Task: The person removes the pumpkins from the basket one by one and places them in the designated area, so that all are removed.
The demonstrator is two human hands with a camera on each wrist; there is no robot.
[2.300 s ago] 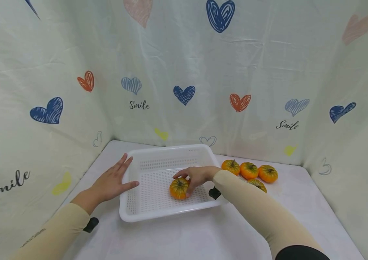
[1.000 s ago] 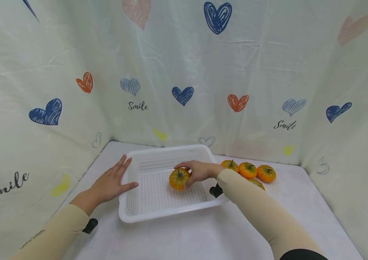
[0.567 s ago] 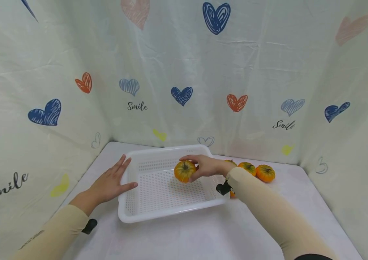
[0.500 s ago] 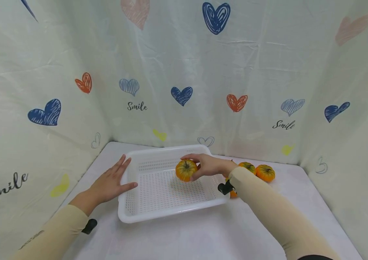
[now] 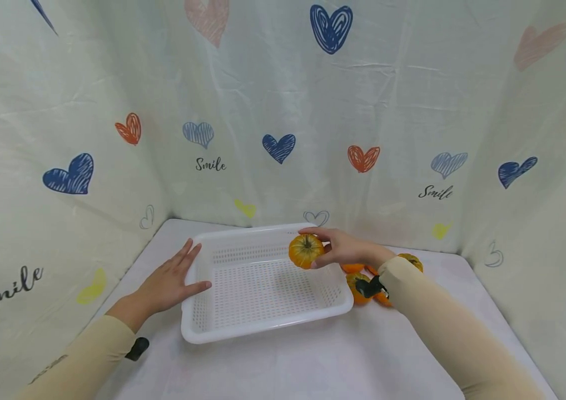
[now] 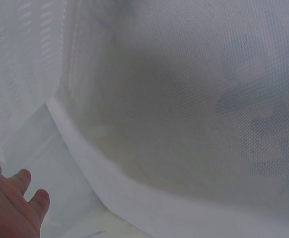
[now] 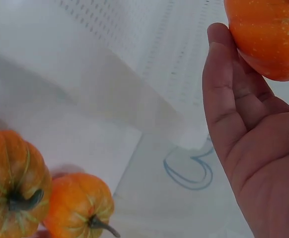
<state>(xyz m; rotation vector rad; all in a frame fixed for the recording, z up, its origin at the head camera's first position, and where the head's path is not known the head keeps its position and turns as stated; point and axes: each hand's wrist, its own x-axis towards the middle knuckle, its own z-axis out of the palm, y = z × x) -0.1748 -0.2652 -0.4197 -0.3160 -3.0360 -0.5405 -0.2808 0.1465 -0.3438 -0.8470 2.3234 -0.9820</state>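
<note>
A small orange pumpkin with green-yellow streaks (image 5: 306,251) is gripped by my right hand (image 5: 343,248), between thumb and fingers, over the right back part of a white perforated plastic basket (image 5: 268,325). In the right wrist view the fingers curve along the underside of the pumpkin (image 7: 268,37). My left hand (image 5: 168,282) rests at the basket's left rim with its fingers spread and straight. Part of that hand (image 6: 13,198) shows at the lower left of the left wrist view, beside the basket's wall.
Several more pumpkins (image 5: 359,290) lie on the white-covered table (image 5: 283,366) to the right of the basket, partly hidden by the right forearm. Two of them show stems in the right wrist view, one a larger pumpkin (image 7: 13,183). A heart-printed curtain (image 5: 313,100) encloses the table.
My right hand has lifted the pumpkin off the basket's floor and carried it right and back, toward the basket's right side. The left hand stays at the left rim.
</note>
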